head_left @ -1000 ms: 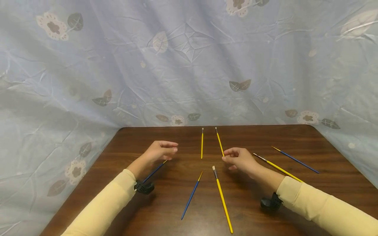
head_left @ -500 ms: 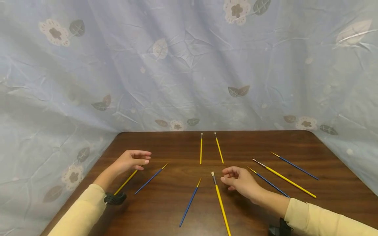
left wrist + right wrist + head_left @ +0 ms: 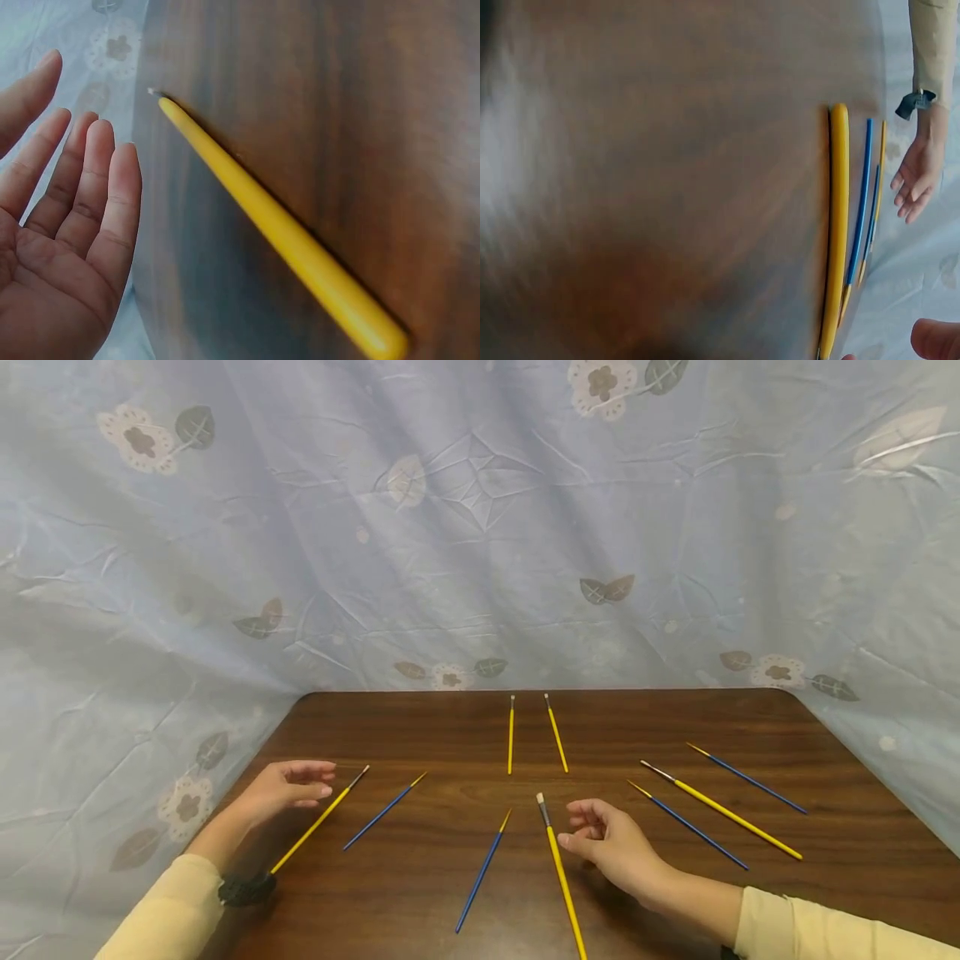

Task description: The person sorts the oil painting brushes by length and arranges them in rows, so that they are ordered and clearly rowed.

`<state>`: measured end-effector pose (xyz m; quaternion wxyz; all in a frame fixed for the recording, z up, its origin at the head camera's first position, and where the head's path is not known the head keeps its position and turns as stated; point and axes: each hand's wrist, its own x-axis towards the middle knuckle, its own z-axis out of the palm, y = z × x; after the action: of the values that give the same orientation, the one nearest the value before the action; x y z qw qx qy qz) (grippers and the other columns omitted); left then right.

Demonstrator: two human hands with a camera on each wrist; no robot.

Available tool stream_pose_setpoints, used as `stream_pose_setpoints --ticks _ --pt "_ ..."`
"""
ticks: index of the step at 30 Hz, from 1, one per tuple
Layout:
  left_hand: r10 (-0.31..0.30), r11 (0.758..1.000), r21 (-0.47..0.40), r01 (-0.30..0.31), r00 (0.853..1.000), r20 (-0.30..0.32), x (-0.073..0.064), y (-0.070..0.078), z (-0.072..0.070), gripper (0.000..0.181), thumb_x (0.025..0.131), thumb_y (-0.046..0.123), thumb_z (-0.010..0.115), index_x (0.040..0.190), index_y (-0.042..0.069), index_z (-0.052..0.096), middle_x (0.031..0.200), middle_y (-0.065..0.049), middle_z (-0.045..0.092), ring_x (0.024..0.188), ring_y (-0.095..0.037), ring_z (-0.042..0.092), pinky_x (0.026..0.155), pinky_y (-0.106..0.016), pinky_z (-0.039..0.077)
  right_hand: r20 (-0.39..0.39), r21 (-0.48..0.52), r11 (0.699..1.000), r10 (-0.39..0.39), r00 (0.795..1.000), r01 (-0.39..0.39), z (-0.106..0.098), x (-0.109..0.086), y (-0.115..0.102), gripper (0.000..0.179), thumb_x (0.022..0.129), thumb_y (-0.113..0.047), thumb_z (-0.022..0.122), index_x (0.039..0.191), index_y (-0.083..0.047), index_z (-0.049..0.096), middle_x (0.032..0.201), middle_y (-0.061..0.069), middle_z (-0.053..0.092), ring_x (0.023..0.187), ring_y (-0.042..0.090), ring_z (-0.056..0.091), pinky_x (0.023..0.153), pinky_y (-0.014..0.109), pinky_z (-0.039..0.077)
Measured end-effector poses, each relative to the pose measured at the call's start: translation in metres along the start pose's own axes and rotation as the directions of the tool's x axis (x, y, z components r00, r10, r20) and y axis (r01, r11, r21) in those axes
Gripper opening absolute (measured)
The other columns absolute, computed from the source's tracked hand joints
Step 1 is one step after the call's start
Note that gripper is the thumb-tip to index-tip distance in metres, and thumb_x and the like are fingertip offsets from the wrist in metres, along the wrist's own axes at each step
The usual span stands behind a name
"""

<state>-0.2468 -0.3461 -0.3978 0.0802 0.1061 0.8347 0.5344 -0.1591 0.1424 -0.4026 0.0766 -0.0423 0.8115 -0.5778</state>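
Note:
My left hand, fingers extended and holding nothing, is over the table's left side beside a yellow paintbrush. In the left wrist view that yellow brush lies apart from the spread fingers. Loosely bent and with nothing in it, my right hand is just right of the front yellow paintbrush, thumb tip close to its handle. A blue paintbrush lies left of that one, and another blue brush lies nearer the left hand. The right wrist view shows only fingertips of the right hand.
Two yellow brushes lie at the back middle of the brown table. Off to the right, a yellow brush lies between two blue ones. A flowered grey-blue curtain hangs behind.
My left hand has moved left and nearer, uncovering the left blue and yellow brushes. The right hand has left the back yellow brush's handle end and come nearer, beside the front yellow brush.

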Motion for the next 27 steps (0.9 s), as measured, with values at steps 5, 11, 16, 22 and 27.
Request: stream_pose_setpoints --ticks 5,11,16,22,27 --pt "0.006 1.0 0.028 -0.006 1.0 0.015 -0.007 -0.006 -0.001 0.056 0.088 0.012 0.073 0.132 -0.015 0.049 0.127 -0.033 0.054 0.101 -0.02 0.064 0.081 -0.037 0.058 0.042 -0.01 1.0 -0.022 0.999 0.023 0.003 -0.007 0.003 0.049 0.085 -0.013 0.075 0.124 0.007 0.054 0.111 0.014 0.058 0.087 0.021 0.056 0.068 0.024 0.052" --pt "-0.004 1.0 0.029 0.003 1.0 0.015 -0.011 -0.014 0.002 0.054 0.089 0.011 0.072 0.13 -0.015 0.05 0.126 -0.033 0.055 0.101 -0.026 0.065 0.08 -0.036 0.058 0.092 -0.006 1.0 -0.013 0.996 0.014 0.007 -0.012 0.008 0.053 0.083 -0.015 0.077 0.124 0.008 0.053 0.108 0.014 0.057 0.087 0.021 0.055 0.067 0.025 0.053" --pt "-0.044 0.999 0.021 0.044 0.999 0.003 -0.011 -0.014 0.008 0.054 0.087 0.01 0.074 0.13 -0.014 0.052 0.126 -0.03 0.057 0.101 -0.024 0.065 0.081 -0.037 0.057 0.087 -0.021 1.0 -0.022 0.996 0.024 0.009 -0.012 0.013 0.049 0.082 -0.014 0.079 0.12 0.007 0.055 0.103 0.012 0.057 0.085 0.021 0.054 0.064 0.025 0.052" --pt "-0.068 0.996 0.057 0.069 0.998 -0.014 -0.011 -0.015 0.013 0.053 0.085 0.011 0.076 0.128 -0.011 0.055 0.125 -0.027 0.059 0.101 -0.023 0.064 0.081 -0.036 0.057 0.065 -0.093 0.995 -0.029 0.997 0.035 0.011 -0.01 0.016 0.05 0.079 -0.015 0.081 0.119 0.005 0.058 0.1 0.009 0.057 0.084 0.019 0.054 0.065 0.025 0.05" --pt "-0.08 0.993 0.084 0.083 0.996 -0.028 -0.011 -0.019 0.015 0.052 0.083 0.011 0.077 0.126 -0.01 0.057 0.121 -0.023 0.062 0.095 -0.02 0.062 0.078 -0.03 0.056 0.067 -0.175 0.983 -0.039 0.997 0.05 0.013 -0.009 0.016 0.058 0.076 -0.019 0.084 0.122 0.005 0.058 0.099 0.006 0.057 0.085 0.018 0.054 0.067 0.025 0.05"
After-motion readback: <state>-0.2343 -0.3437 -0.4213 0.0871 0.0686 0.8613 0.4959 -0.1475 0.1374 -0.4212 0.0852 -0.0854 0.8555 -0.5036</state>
